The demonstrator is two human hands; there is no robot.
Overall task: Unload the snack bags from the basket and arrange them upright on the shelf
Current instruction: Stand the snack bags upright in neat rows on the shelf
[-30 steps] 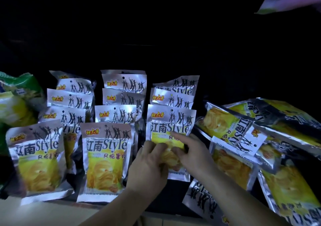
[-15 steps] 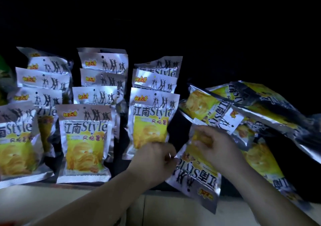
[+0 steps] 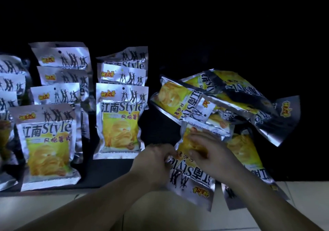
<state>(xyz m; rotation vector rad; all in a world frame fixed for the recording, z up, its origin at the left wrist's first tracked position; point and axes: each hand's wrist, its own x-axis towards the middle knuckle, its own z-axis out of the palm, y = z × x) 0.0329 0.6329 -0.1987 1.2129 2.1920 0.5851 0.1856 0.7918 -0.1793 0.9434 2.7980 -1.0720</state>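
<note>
Lying upside-down, the snack bag [image 3: 191, 181] sits pinched between both hands' fingers [image 3: 197, 142]

A bare strip of shelf [image 3: 153, 127] runs back from its front edge between the upright bags [image 3: 121, 120] and the loose pile [image 3: 222, 95]. That pile blocks the right side. Left of the strip, bag rows stand packed with only narrow gaps. Both hands [image 3: 154, 161] sit at the strip's front.

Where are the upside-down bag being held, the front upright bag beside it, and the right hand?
upside-down bag [image 3: 191, 181]: head view, inverted lettering.
front upright bag [image 3: 121, 120]: head view, yellow front panel.
right hand [image 3: 211, 156]: head view, back of hand.
</note>
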